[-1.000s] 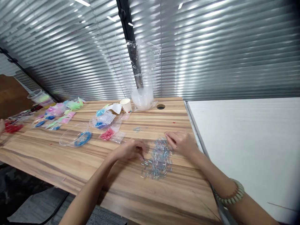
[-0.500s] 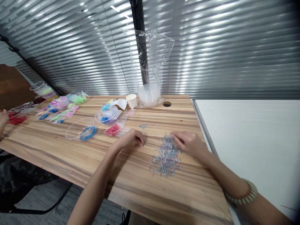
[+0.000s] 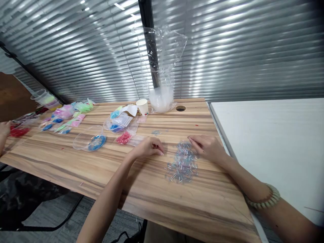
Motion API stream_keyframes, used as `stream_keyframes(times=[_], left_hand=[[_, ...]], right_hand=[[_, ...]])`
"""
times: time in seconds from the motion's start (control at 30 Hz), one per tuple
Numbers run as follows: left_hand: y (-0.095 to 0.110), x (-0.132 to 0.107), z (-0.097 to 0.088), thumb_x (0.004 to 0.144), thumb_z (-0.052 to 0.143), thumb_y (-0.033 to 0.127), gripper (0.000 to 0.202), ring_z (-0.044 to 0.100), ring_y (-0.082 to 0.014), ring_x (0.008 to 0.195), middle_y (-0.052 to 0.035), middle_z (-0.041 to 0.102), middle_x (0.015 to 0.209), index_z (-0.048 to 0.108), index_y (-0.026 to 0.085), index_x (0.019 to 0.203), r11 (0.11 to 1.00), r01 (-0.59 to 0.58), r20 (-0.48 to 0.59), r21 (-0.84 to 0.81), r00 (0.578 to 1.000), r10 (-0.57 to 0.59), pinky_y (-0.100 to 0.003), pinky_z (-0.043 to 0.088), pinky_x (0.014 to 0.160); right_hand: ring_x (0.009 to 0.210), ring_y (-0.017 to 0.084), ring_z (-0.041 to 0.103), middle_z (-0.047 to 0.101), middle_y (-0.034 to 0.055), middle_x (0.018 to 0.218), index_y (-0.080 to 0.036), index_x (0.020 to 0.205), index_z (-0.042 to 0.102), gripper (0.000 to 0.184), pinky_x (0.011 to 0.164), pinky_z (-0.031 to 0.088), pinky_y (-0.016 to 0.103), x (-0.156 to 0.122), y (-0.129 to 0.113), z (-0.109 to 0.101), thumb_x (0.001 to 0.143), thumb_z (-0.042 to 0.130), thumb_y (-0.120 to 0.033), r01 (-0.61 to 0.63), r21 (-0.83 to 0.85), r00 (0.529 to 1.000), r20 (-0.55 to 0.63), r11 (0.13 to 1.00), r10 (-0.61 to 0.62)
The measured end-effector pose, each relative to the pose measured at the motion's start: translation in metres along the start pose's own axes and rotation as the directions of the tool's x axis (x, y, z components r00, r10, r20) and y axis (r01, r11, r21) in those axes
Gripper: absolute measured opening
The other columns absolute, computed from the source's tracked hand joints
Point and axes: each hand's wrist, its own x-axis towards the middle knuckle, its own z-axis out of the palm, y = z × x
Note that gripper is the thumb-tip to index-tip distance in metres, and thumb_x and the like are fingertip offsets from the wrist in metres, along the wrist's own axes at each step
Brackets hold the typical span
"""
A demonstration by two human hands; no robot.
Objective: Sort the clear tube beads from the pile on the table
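A loose pile of small clear tube beads [image 3: 182,162] lies on the wooden table [image 3: 152,199]. My left hand [image 3: 149,147] rests on the wood just left of the pile, fingers curled and pinched together; what they hold is too small to see. My right hand [image 3: 207,146] sits at the pile's upper right edge, fingers bent in a pinch over the beads. A beaded bracelet [image 3: 263,199] circles my right wrist.
Bags of coloured beads [image 3: 120,124] and a clear dish with blue cord [image 3: 89,141] lie to the left. A paper cup [image 3: 143,106] and a bagged stack of clear bowls [image 3: 162,98] stand at the back. Another person's hand [image 3: 3,132] is at far left. A white table [image 3: 273,135] adjoins on the right.
My left hand pulled away from the bead pile to its left side. The camera view shifted, and my right hand stayed at the pile's upper right.
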Motion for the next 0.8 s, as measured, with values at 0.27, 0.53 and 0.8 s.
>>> stream_keyframes(times=[0.27,0.53,0.8], left_hand=[[0.015,-0.001,0.019,0.081,0.056,0.002,0.019,0.062,-0.0141,0.080,-0.0044,0.069,0.087,0.069,0.014,0.086,0.996,-0.075,0.171,0.042,0.983,0.066,-0.022,0.045,0.073],[0.020,0.001,0.027,0.080,0.059,0.004,0.011,0.060,-0.0120,0.072,-0.0036,0.067,0.080,0.067,0.012,0.082,0.997,-0.072,0.200,0.037,0.978,0.064,-0.019,0.043,0.066],[0.015,0.001,0.024,0.083,0.056,0.006,0.012,0.059,-0.0125,0.073,-0.0025,0.066,0.082,0.065,0.014,0.082,0.993,-0.083,0.174,0.081,0.982,0.068,-0.021,0.042,0.069]], right_hand=[[0.056,0.015,0.063,0.071,0.0051,0.070,-0.016,0.080,0.067,0.029,0.053,0.042,0.025,0.000,0.000,-0.001,0.091,0.041,-0.022,-0.029,0.005,0.999,0.040,1.000,0.029],[0.056,0.015,0.062,0.070,0.0056,0.070,-0.016,0.082,0.067,0.029,0.053,0.041,0.025,-0.002,0.001,0.000,0.091,0.041,-0.023,-0.041,0.002,0.998,0.045,0.999,0.041],[0.058,0.015,0.063,0.071,0.0045,0.071,-0.016,0.082,0.067,0.027,0.052,0.041,0.025,0.000,0.001,-0.002,0.091,0.041,-0.022,-0.046,0.039,0.998,0.044,0.998,0.044]])
